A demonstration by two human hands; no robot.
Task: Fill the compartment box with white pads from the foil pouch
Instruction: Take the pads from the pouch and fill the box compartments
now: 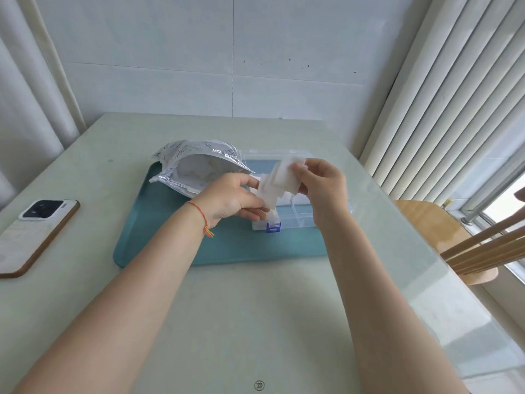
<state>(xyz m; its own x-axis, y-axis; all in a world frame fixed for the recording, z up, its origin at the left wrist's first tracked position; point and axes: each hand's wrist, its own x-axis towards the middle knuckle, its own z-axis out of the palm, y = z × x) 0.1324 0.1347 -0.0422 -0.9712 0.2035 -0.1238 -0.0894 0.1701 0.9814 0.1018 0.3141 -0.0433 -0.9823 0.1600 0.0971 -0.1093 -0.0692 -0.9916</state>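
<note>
While both hands pinch a fanned stack of white pads [279, 182], left hand [234, 199] low, right hand [322, 183] high, the compartment box [295, 216] sits directly beneath; stack's long axis runs 7-to-1 o'clock. Foil pouch [199, 166] gapes at 9 o'clock.

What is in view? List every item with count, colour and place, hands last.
Foil pouch: one, silver, open, on the tray's far left.
White pads: a fanned stack, count unclear, held above the box.
Compartment box: one, clear with blue latch, on the tray.
Tray: one, teal, table centre.
Phone: one, white with brown edge, table left.
Chair: one, wooden, right of table.
Blinds: white, right.
Table: one, pale green.
Left hand: red string at wrist, holding the pads.
Right hand: holding the pads.
</note>
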